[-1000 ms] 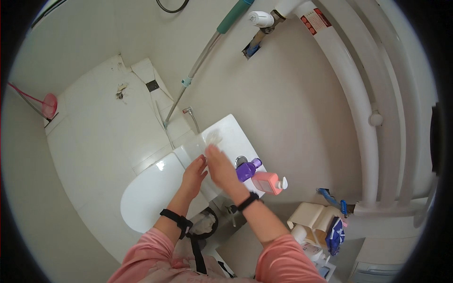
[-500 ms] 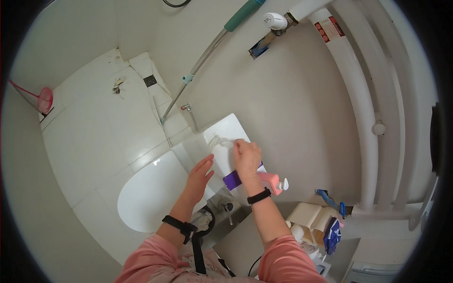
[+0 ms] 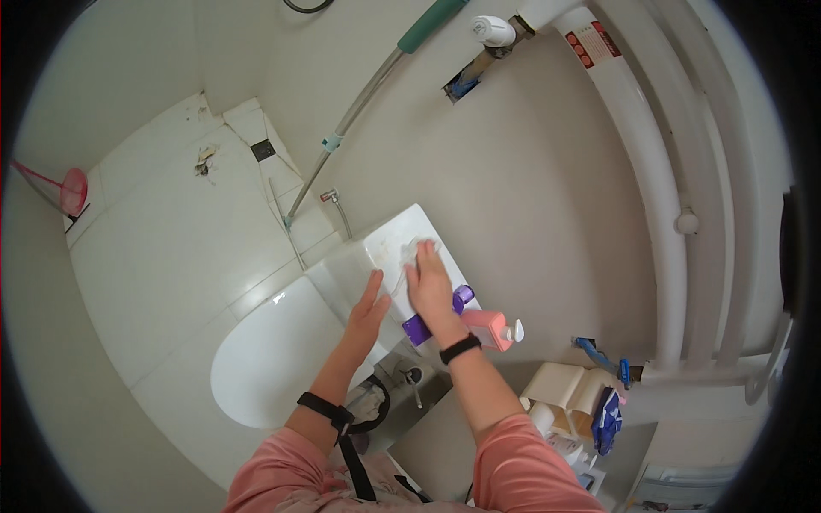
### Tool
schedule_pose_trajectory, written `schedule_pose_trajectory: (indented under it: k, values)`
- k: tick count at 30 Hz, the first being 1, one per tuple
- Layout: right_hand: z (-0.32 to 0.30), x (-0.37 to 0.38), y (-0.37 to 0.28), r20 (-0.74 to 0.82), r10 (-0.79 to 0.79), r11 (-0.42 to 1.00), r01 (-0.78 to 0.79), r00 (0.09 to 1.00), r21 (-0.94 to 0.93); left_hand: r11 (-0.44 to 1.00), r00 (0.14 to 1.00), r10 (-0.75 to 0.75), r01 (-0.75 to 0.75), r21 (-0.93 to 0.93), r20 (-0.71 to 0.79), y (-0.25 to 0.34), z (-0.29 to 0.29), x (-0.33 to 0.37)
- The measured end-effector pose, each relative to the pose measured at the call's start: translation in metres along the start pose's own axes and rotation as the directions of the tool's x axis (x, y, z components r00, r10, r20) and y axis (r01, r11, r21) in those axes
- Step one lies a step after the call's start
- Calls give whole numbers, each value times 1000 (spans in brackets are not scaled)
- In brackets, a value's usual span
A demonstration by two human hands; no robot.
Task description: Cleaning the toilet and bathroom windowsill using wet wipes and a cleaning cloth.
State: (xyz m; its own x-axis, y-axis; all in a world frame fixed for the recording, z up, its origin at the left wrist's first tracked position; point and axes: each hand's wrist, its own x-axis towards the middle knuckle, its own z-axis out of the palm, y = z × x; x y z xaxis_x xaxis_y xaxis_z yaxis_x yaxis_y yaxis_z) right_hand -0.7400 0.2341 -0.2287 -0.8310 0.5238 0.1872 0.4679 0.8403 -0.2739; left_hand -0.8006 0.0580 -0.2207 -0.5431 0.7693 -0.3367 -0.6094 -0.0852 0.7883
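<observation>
On the white toilet tank lid (image 3: 384,244), my right hand (image 3: 430,286) presses a crumpled white tissue (image 3: 414,250) with its fingertips, the fingers lying close together. Part of the tissue is hidden under them. My left hand (image 3: 367,312) hovers by the tank's left edge, its fingers stretched out and holding nothing. Just below my right hand lie a purple box-like item (image 3: 416,330) and a purple round-topped item (image 3: 463,297). A pink pump bottle (image 3: 487,329) with a white nozzle is beside my right wrist.
The closed white toilet lid (image 3: 272,363) spreads left of my forearm. A bin (image 3: 373,404) with a bag sits below the tank. A green-handled pole (image 3: 369,90) leans on the wall. White pipes (image 3: 637,145) run down the right, above a beige holder (image 3: 558,389) and a blue packet (image 3: 607,421).
My right hand has come down over the tissue, which stuck out left of its fingers before. A smudge on the tank lid now shows. My left hand stays near the edge.
</observation>
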Motion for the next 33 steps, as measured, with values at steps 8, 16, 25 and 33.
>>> schedule_pose_trajectory:
  k: [8,16,25,33]
  values:
    - [-1,-15,-19,223,-184,979,157,957,131,599,944,290,-308,740,158,-33,-7,27]
    - [20,1,-27,146,-285,957,273,947,94,836,946,323,-289,467,7,-48,-8,28]
    - [-6,18,-33,121,-256,966,257,959,9,995,996,87,-88,-37,-26,-40,0,31]
    - [-10,22,-38,192,-330,943,333,924,17,999,999,40,-41,-17,-25,-42,5,29]
